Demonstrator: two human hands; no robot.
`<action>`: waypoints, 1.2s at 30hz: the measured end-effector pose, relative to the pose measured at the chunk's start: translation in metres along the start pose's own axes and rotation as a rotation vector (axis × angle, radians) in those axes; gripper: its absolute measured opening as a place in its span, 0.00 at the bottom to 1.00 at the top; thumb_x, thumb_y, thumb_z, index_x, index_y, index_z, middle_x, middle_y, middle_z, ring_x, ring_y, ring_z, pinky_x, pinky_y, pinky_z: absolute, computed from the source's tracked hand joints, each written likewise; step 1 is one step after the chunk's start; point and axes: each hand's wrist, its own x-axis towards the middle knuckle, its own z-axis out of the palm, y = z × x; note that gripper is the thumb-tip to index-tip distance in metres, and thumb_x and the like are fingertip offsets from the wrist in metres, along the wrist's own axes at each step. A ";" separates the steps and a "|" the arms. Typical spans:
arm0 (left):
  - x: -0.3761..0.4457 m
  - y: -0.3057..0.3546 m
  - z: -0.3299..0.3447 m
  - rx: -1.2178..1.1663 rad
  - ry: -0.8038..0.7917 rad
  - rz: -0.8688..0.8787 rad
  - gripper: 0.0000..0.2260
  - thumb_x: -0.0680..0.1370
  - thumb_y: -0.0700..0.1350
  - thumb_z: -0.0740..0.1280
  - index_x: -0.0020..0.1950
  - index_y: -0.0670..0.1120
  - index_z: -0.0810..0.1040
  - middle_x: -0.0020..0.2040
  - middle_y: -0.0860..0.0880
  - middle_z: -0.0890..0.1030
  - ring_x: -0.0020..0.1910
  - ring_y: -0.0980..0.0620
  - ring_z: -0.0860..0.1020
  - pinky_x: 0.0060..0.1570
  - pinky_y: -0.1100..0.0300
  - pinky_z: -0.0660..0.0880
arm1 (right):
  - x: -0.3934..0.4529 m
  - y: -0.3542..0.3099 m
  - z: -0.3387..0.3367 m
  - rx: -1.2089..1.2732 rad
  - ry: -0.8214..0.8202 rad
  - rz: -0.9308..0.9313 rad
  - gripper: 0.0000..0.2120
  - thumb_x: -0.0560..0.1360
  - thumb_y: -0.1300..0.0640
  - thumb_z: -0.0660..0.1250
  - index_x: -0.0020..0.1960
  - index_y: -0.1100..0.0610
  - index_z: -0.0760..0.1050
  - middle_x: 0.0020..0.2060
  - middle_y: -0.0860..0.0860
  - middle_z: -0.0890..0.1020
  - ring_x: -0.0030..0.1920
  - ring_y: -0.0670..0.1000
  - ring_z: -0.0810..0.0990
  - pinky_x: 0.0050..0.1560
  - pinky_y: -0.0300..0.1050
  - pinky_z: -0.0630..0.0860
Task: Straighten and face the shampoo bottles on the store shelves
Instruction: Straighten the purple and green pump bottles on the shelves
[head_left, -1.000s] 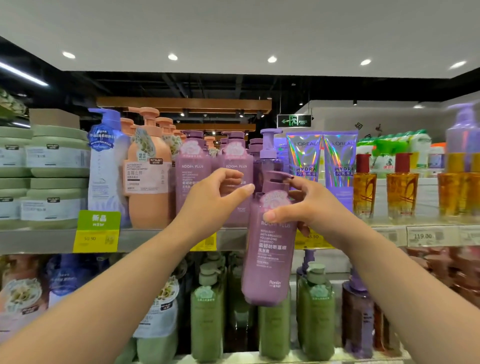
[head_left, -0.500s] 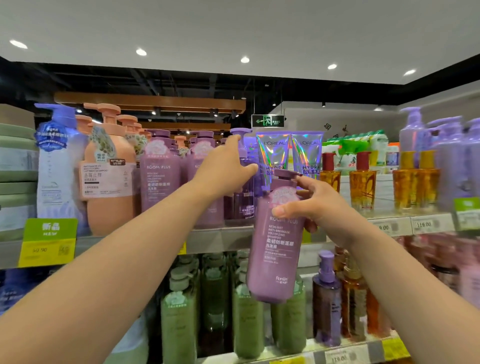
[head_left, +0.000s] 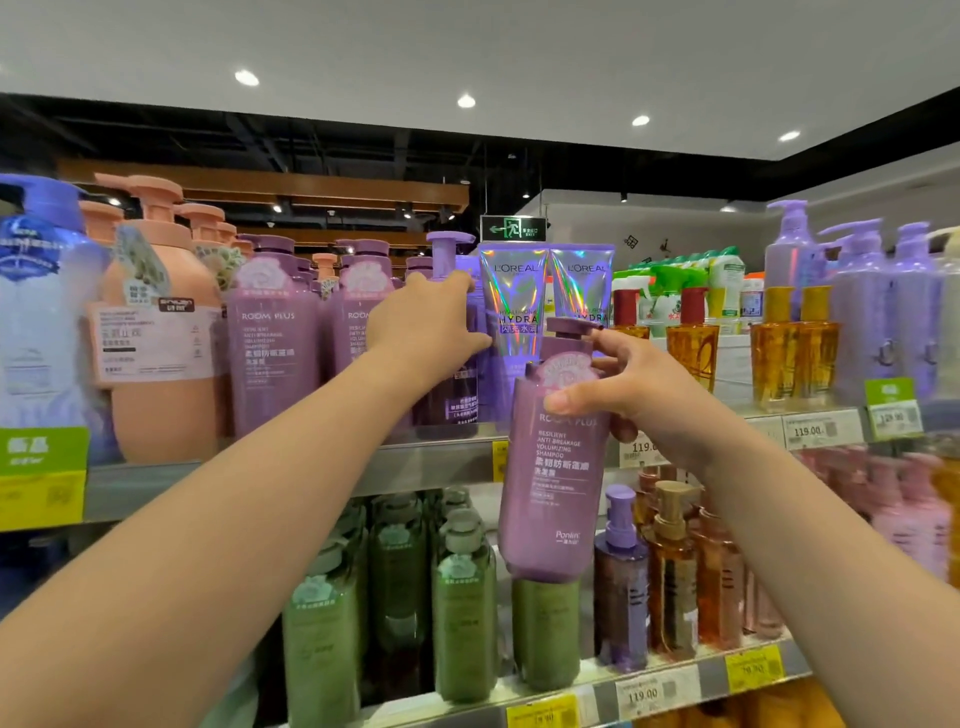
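Single head view, close, faces forward and slightly upward at the shelves (head_left: 415, 467).

Mauve plastic pump-top shampoo bottle (head_left: 553, 467), "ROOM PLUS" label facing camera, nearly upright, off-shelf in front of upper shelf edge. Two matching mauve bottles (head_left: 272, 338) upright on upper shelf, labels forward.

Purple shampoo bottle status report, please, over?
Right hand holds purple Room Plus bottle off shelf, label forward. Left hand on dark purple pump bottle. Nothing blocking.
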 end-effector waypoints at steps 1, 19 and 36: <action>-0.003 0.000 -0.001 -0.007 0.037 0.005 0.28 0.71 0.63 0.70 0.68 0.56 0.69 0.59 0.42 0.75 0.54 0.37 0.77 0.45 0.49 0.73 | 0.000 -0.002 0.000 0.006 0.002 -0.004 0.28 0.58 0.53 0.79 0.57 0.49 0.78 0.40 0.46 0.86 0.31 0.44 0.80 0.23 0.36 0.66; -0.038 -0.030 -0.081 -0.748 0.319 -0.033 0.30 0.56 0.58 0.81 0.57 0.62 0.81 0.50 0.60 0.83 0.48 0.55 0.82 0.52 0.53 0.80 | 0.050 -0.030 -0.007 0.044 0.013 -0.148 0.25 0.60 0.54 0.78 0.57 0.51 0.79 0.39 0.50 0.81 0.28 0.47 0.72 0.24 0.37 0.61; -0.110 -0.071 -0.066 -0.916 -0.006 -0.083 0.26 0.60 0.43 0.83 0.54 0.58 0.83 0.50 0.60 0.84 0.47 0.56 0.84 0.48 0.52 0.82 | 0.110 -0.042 0.045 -0.099 -0.055 -0.215 0.32 0.63 0.56 0.82 0.64 0.49 0.75 0.44 0.52 0.78 0.38 0.51 0.76 0.27 0.39 0.72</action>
